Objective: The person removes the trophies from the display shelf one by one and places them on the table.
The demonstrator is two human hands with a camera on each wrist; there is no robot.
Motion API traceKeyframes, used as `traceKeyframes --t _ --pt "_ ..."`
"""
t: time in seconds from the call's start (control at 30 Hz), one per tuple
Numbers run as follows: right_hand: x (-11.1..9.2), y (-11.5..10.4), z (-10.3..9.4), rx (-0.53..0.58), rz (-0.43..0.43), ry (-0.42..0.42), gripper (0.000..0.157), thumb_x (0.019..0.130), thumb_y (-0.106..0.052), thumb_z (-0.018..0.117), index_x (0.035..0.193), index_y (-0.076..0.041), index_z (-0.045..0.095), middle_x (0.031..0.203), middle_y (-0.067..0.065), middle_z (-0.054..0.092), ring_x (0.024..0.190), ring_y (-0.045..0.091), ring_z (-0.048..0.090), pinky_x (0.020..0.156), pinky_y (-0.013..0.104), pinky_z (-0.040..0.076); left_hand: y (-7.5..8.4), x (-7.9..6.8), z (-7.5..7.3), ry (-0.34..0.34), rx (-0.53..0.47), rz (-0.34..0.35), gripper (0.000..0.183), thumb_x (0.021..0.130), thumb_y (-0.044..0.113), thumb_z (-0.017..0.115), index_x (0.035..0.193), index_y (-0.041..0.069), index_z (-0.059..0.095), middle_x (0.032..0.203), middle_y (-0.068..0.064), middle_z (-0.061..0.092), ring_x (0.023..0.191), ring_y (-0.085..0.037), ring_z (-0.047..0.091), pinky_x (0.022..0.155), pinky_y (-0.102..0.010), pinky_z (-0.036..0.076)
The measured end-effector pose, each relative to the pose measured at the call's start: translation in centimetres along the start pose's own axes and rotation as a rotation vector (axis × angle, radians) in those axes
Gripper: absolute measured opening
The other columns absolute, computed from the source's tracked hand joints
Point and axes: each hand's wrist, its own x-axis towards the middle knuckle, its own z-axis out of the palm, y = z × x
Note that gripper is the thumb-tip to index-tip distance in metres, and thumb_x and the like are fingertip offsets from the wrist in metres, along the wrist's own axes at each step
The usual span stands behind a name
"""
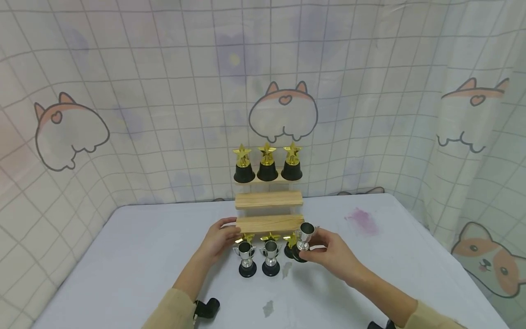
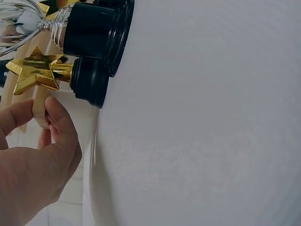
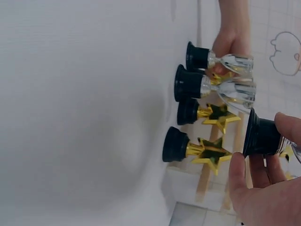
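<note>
My left hand (image 1: 219,238) pinches the left end of the lowest step of a wooden tiered stand (image 1: 269,224); the left wrist view shows thumb and finger on the plank's end (image 2: 40,113). In my right hand (image 1: 332,255) is a small silver trophy cup (image 1: 306,232), gripped by its black base (image 3: 263,136) and lifted off the table. It is in front of the right gold star trophy (image 3: 212,153) and partly hides it. Two more silver cups (image 1: 246,258) (image 1: 270,257) stand on the table, in front of other gold star trophies (image 1: 270,236).
Three gold star trophies (image 1: 267,164) with black bases line the stand's top step. The middle step (image 1: 269,199) lies below them. A white cloth covers the table (image 1: 164,246). Behind hangs a checked curtain (image 1: 185,114) with cartoon dogs. A pink stain (image 1: 362,221) marks the cloth at right.
</note>
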Motion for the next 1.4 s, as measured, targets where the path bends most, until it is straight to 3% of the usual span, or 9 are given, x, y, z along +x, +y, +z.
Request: traceKeyframes --t 0.4,0.77,1.4 --pt "0.1 2.8 1.8 -0.036 -0.008 0.015 0.028 0.084 -0.006 0.082 0.104 0.001 0.064 0.103 0.008 0.069 0.105 0.029 0.065 0.085 0.027 0.06 0.3 0.0 0.0 -0.009 0.007 -0.007 0.051 0.094 -0.004 0.063 0.141 -0.011 0.046 0.115 -0.022 0.062 0.089 -0.018 0.07 0.094 -0.036 0.058" --pt "0.9 4.3 2.3 -0.151 0.051 0.059 0.028 0.08 -0.009 0.085 0.097 -0.003 0.064 0.096 0.005 0.07 0.099 0.027 0.069 0.085 0.039 0.058 0.3 0.0 -0.2 -0.023 0.022 -0.005 0.052 0.094 -0.002 0.063 0.143 -0.01 0.045 0.116 -0.022 0.062 0.091 -0.019 0.07 0.094 -0.036 0.058" --pt "1.5 5.5 3.7 -0.226 0.096 0.117 0.03 0.076 -0.006 0.088 0.094 -0.005 0.063 0.088 0.002 0.067 0.081 0.017 0.063 0.071 0.031 0.054 0.1 0.0 -0.4 -0.012 0.043 -0.01 0.051 0.094 -0.001 0.064 0.141 -0.009 0.048 0.118 -0.025 0.064 0.094 -0.022 0.071 0.094 -0.038 0.058"
